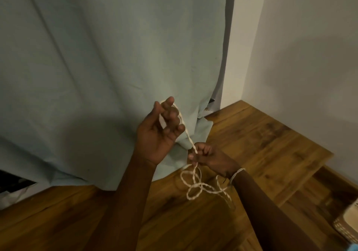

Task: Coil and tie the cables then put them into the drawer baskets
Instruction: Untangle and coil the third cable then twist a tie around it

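Coiling underway | left hand point(155, 134) loosely open, twine point(193, 185) looped over fingers | right hand point(209, 155) pinching twine | loose loops dangling, untied, baskets unseen

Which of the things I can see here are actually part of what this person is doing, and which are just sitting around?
Part of the job:
- pale twisted cord, looped over the left hand's fingers
- right hand, pinching that cord

Just lying about:
- light blue fabric curtain
- brown wooden plank floor
- woven basket-like object at the right edge, mostly cut off
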A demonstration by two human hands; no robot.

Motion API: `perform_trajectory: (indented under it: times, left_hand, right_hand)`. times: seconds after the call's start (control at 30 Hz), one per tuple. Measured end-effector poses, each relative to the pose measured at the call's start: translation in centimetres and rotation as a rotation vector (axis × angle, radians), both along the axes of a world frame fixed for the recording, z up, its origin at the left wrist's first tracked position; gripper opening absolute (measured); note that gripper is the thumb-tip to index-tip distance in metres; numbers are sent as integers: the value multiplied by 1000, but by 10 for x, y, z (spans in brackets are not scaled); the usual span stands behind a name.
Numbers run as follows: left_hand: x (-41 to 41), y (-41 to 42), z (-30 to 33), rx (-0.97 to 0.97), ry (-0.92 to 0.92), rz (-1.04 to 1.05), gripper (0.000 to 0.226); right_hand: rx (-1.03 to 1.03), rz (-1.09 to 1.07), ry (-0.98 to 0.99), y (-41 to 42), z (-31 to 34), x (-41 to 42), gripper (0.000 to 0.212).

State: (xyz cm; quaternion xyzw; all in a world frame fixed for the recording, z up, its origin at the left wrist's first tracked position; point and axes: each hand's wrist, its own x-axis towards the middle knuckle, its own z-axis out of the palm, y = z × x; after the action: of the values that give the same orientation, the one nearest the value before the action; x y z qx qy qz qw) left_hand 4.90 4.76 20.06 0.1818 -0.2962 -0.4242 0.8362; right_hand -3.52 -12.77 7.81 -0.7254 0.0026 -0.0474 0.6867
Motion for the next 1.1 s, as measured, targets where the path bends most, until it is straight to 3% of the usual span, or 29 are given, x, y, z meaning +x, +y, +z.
perform_trajectory:
  times: [0.07, 0.13, 0.23, 0.37, 0.43, 0.47, 0.53, 0.63, 0.67, 0.77, 0.83, 0.9, 0.97, 1.03, 1.1]
  left_hand:
    - [2, -10, -2, 18, -28, 151, 36]
    - [6, -22, -10, 204, -263, 427, 35]
    - [17, -32, -39, 598, -816, 853, 49]
    - [31, -23, -87, 897, -1730, 894, 26]
    - [29, -18, -97, 1000, -1982, 945, 22]
    - [28, -15, -98, 1037, -2004, 926, 20]
    - [28, -8, -91, 1133, -1879, 729, 24]
    - [34, -4, -79, 1254, -1204, 169, 27]
    - [32, -2, -72, 1259, -1067, 40, 25]
    - [33, 3, -69, 1244, -927, -160, 26]
    - [35, 7, -77, 1263, -1035, -110, 28]
    - [38, 8, -88, 1286, -1464, 114, 31]
    - [36, 9, -97, 1290, -1682, 250, 29]
    - [27, 10, -102, 1325, -1699, 289, 28]
    - [16, 14, -108, 1215, -1402, 212, 31]
  right_hand:
    - [-93, 39, 1, 9, -1, 4, 28]
    - [-274, 90, 17, 13, 1, 7, 21]
    - [-403, 151, 42, 12, 7, 5, 43]
    - [-503, 167, 107, 5, 22, 3, 41]
    - [-658, 150, 77, -2, 27, 5, 37]
    - [-716, 125, 33, -4, 28, 6, 33]
    - [-760, 35, -87, -10, 25, 6, 28]
    - [-879, -55, -222, -19, 18, 6, 24]
    - [-937, -62, -252, -22, 18, 7, 24]
    - [-1070, -153, -363, -29, 17, 9, 21]
    - [-1168, -211, -385, -33, 17, 7, 21]
    - [-1260, -215, -364, -35, 16, 4, 25]
    - [-1278, -191, -333, -37, 15, 2, 27]
    - [-1206, -185, -309, -39, 18, 2, 25]
    - [-1123, -226, -328, -42, 24, 2, 20]
